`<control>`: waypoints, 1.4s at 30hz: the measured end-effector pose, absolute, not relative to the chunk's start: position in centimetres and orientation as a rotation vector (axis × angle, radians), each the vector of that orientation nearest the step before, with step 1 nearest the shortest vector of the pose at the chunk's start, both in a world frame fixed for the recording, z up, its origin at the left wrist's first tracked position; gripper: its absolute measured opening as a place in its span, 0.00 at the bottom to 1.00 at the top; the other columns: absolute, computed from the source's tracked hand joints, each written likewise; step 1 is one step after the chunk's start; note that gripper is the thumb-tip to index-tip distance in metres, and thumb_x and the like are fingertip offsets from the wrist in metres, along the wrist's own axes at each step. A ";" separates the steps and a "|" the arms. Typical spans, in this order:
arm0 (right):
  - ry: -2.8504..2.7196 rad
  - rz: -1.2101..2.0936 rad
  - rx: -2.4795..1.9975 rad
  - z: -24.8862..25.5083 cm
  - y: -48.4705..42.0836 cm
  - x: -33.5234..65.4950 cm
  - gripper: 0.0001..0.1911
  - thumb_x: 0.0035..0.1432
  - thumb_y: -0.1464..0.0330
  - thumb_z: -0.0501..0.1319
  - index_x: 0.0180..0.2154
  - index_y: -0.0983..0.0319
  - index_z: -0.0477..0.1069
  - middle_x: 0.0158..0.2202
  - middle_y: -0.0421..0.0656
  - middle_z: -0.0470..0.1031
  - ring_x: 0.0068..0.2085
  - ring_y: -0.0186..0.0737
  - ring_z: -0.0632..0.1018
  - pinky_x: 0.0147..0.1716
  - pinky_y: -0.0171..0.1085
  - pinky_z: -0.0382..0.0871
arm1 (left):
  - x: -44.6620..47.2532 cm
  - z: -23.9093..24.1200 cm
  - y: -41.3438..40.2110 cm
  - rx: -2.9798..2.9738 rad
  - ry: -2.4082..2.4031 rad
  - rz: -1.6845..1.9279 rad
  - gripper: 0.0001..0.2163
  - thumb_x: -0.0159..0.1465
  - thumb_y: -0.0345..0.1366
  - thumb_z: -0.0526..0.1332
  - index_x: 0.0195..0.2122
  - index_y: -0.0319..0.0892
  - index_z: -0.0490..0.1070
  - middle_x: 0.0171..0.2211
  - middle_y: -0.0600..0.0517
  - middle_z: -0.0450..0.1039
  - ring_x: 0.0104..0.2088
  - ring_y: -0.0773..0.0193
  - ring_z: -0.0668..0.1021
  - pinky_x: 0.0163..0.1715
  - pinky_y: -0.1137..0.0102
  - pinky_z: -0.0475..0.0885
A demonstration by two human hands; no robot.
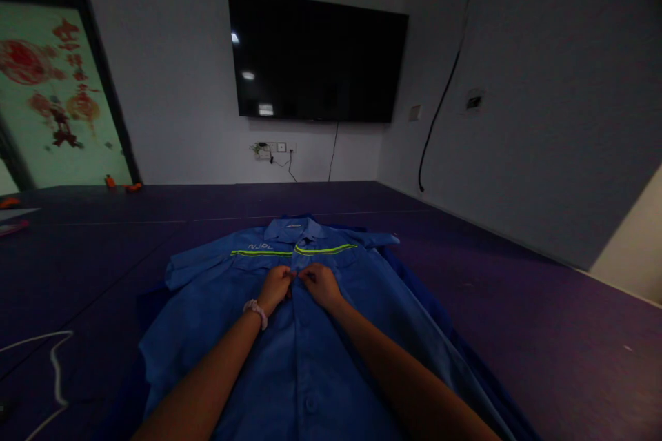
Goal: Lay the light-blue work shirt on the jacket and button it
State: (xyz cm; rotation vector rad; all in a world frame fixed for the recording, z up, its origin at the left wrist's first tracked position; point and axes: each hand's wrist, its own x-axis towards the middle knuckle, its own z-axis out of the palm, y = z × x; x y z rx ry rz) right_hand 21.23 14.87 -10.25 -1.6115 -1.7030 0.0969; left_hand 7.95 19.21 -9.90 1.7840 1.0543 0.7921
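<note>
A blue work shirt with a yellow-green reflective stripe across the chest lies flat, front up, on a dark purple surface. Its collar points away from me. My left hand and my right hand meet at the shirt's front placket just below the stripe. Both hands have their fingers pinched together on the fabric edges there. A pale band sits on my left wrist. A button shows lower down on the placket.
The dark purple surface stretches wide on all sides. A white cord lies at the left. A black screen hangs on the far wall above sockets. Small orange items sit at the far left edge.
</note>
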 end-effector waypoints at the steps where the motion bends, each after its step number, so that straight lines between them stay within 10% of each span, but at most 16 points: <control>1: -1.703 0.104 -1.616 -10.2 14.8 21.2 0.08 0.54 0.71 0.57 0.32 0.63 0.76 0.32 0.43 0.77 0.34 0.36 0.75 0.34 0.31 0.64 | 8.0 -9.9 19.2 1.783 1.051 0.791 0.11 0.60 0.39 0.50 0.23 0.41 0.60 0.11 0.60 0.57 0.11 0.72 0.61 0.14 0.77 0.52; 42: -1.505 0.156 -1.798 -10.1 14.8 20.8 0.06 0.48 0.72 0.59 0.26 0.63 0.76 0.28 0.44 0.78 0.30 0.38 0.77 0.29 0.30 0.66 | 7.5 -9.6 19.2 1.770 0.928 0.782 0.09 0.58 0.37 0.52 0.25 0.38 0.67 0.11 0.59 0.61 0.11 0.73 0.64 0.14 0.78 0.55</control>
